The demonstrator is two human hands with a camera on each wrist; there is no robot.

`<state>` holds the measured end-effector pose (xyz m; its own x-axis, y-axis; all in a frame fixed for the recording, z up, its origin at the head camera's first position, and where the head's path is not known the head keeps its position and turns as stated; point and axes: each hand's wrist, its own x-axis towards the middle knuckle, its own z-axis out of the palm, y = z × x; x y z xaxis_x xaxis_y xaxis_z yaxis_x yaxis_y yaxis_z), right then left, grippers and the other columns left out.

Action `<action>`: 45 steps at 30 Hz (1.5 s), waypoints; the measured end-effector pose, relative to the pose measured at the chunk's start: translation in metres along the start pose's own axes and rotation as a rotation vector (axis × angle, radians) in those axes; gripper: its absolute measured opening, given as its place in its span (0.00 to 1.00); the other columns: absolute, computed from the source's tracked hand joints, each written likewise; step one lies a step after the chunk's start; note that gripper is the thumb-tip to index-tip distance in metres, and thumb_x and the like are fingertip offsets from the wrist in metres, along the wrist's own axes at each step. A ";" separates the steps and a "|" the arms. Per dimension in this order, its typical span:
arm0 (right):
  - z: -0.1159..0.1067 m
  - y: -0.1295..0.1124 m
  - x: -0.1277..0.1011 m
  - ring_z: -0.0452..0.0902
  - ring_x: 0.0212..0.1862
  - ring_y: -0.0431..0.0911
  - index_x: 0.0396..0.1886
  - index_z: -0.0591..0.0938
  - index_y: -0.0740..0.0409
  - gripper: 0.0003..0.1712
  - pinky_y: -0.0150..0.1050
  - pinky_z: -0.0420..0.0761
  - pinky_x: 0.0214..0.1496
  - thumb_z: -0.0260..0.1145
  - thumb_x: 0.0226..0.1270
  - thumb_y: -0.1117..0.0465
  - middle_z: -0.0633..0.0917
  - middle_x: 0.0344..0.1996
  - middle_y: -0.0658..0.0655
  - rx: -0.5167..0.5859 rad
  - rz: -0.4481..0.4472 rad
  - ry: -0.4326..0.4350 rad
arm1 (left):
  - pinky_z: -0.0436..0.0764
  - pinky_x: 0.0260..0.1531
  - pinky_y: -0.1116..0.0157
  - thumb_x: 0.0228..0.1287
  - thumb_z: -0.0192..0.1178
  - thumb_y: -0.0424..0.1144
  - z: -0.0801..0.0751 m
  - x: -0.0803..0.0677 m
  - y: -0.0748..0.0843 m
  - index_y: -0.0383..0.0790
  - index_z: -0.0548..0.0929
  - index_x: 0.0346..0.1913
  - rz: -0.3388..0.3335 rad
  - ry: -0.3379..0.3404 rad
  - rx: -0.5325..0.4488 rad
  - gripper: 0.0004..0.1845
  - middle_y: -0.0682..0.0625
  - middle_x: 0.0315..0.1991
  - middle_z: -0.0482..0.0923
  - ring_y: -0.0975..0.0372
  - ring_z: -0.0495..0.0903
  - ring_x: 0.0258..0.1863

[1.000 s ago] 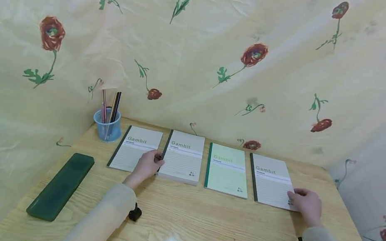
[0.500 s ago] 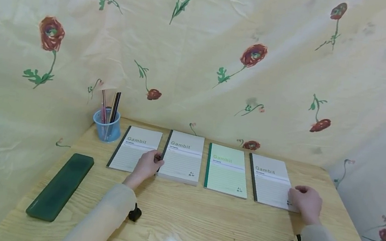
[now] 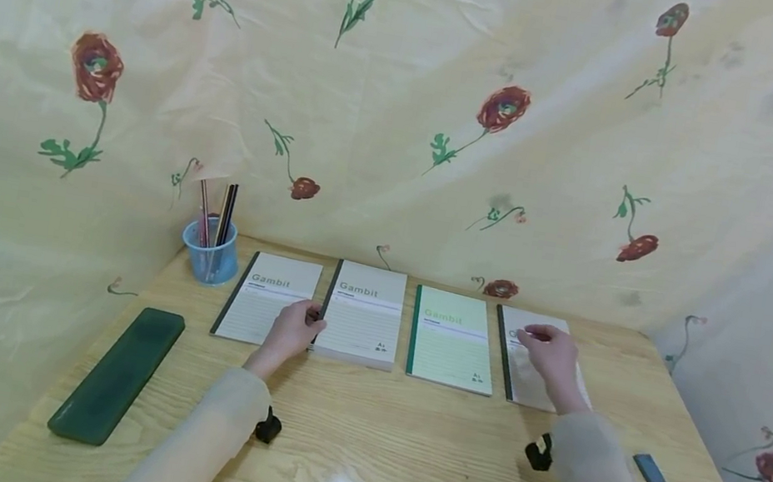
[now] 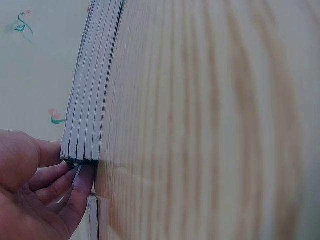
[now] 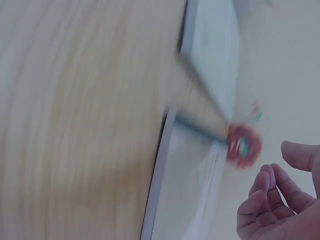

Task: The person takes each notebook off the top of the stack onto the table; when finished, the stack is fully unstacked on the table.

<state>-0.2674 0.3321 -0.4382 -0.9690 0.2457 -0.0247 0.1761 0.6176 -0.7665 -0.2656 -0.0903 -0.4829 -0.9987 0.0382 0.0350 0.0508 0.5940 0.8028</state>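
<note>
near edge of the wooden table [image 3: 394, 478]: bare grain with a glare spot, two sleeved forearms reaching in, a small black clip-like piece beside each sleeve. a small dark grey block [image 3: 650, 471] lies alone near the right edge, just right of the right sleeve. a long dark green pencil case [image 3: 118, 372] lies slanted at the left, well apart from both hands.

middle: four notebooks in a row, spines left, narrow gaps between. counting from left: grey notebook [image 3: 267, 310], thick stack of notebooks [image 3: 362, 323], green notebook [image 3: 449, 349], far-right grey notebook [image 3: 535, 367].

left hand [image 3: 294, 328] sits at the near left corner of the stack, over the seam with the left grey notebook. the left wrist view shows fingertips [image 4: 75, 182] curled against the spine corner of the stack [image 4: 90, 100], thumb on the other side, pinching that corner; four or five layers show there.

right hand [image 3: 548, 353] is above the far-right grey notebook, covering most of its cover. fingers loosely curled, thumb apart, nothing held; the right wrist view [image 5: 280, 200] is motion-blurred and contact with the cover cannot be told.

far left corner: one blue mesh pen cup [image 3: 212, 250] with several pens and pencils upright, just beside the left grey notebook.

behind and on both sides: cream cloth with red flowers [image 3: 407, 109], closing in the table. open tabletop lies in front of the row and right of the last notebook.
</note>
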 end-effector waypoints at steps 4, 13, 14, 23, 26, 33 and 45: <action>0.031 -0.019 0.001 0.77 0.45 0.52 0.58 0.78 0.70 0.23 0.34 0.76 0.39 0.62 0.73 0.56 0.81 0.50 0.68 0.058 -0.026 -0.015 | 0.80 0.47 0.55 0.70 0.60 0.31 -0.001 0.000 0.001 0.29 0.80 0.54 -0.001 -0.001 0.002 0.13 0.42 0.45 0.82 0.53 0.80 0.44; 0.097 -0.053 -0.009 0.79 0.39 0.48 0.55 0.81 0.66 0.22 0.34 0.78 0.38 0.64 0.72 0.53 0.82 0.45 0.62 0.122 -0.027 -0.113 | 0.80 0.46 0.55 0.70 0.61 0.32 -0.001 0.000 0.000 0.29 0.80 0.55 -0.007 0.005 -0.003 0.14 0.42 0.44 0.82 0.53 0.80 0.44; 0.103 -0.056 -0.011 0.79 0.39 0.48 0.55 0.81 0.65 0.22 0.35 0.78 0.37 0.64 0.73 0.53 0.82 0.44 0.62 0.122 -0.027 -0.123 | 0.80 0.46 0.55 0.70 0.61 0.32 -0.001 0.000 -0.001 0.29 0.80 0.55 -0.005 0.005 -0.004 0.14 0.42 0.44 0.82 0.53 0.80 0.44; 0.150 -0.076 -0.029 0.80 0.35 0.47 0.50 0.83 0.67 0.20 0.36 0.80 0.35 0.67 0.70 0.54 0.84 0.38 0.60 0.110 -0.100 -0.198 | 0.80 0.46 0.55 0.70 0.61 0.32 -0.001 0.001 -0.002 0.29 0.80 0.54 0.024 0.004 0.008 0.13 0.42 0.43 0.82 0.53 0.81 0.44; 0.158 -0.082 -0.035 0.80 0.35 0.47 0.49 0.83 0.69 0.20 0.38 0.82 0.36 0.68 0.69 0.55 0.85 0.37 0.61 0.095 -0.135 -0.211 | 0.80 0.47 0.55 0.70 0.61 0.32 -0.001 0.001 -0.003 0.29 0.81 0.53 0.028 0.008 0.016 0.13 0.42 0.44 0.82 0.53 0.81 0.44; 0.166 -0.088 -0.040 0.75 0.28 0.45 0.41 0.84 0.70 0.18 0.38 0.78 0.32 0.71 0.67 0.56 0.84 0.28 0.57 0.037 -0.217 -0.186 | 0.80 0.47 0.54 0.70 0.61 0.32 -0.001 0.001 -0.003 0.29 0.81 0.53 0.029 0.014 0.013 0.13 0.42 0.44 0.82 0.52 0.81 0.44; 0.168 -0.087 -0.041 0.69 0.22 0.43 0.35 0.84 0.67 0.13 0.35 0.70 0.25 0.71 0.66 0.58 0.79 0.21 0.53 0.018 -0.253 -0.175 | 0.80 0.47 0.54 0.71 0.60 0.32 -0.001 -0.002 -0.004 0.28 0.80 0.54 0.028 0.014 -0.025 0.14 0.41 0.45 0.82 0.51 0.81 0.45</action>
<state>-0.2723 0.1429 -0.4785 -0.9971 -0.0471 0.0595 -0.0759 0.6289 -0.7738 -0.2637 -0.0933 -0.4852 -0.9969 0.0435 0.0657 0.0788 0.5724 0.8162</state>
